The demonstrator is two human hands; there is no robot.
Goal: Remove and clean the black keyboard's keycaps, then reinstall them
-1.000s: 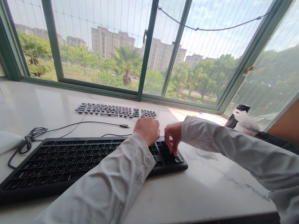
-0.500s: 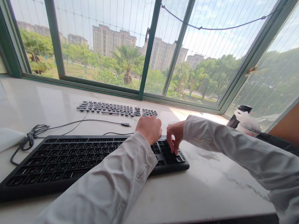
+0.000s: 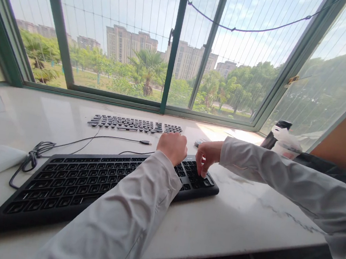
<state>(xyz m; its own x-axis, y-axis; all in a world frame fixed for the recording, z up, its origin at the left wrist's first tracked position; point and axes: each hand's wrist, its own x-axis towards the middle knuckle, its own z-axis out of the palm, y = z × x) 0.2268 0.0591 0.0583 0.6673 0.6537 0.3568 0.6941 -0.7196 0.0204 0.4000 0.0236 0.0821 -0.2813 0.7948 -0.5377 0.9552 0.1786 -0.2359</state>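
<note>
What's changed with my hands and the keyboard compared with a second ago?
Your right hand has shifted a little to the right, showing more of the number pad, with its fingertips still down at the pad. Whether it has taken or let go of anything is too small to tell. The left hand, keyboard, loose keys and cable stayed put.

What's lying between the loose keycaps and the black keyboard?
In the head view, a dark cable with its USB plug; the left hand hides part of that stretch.
</note>
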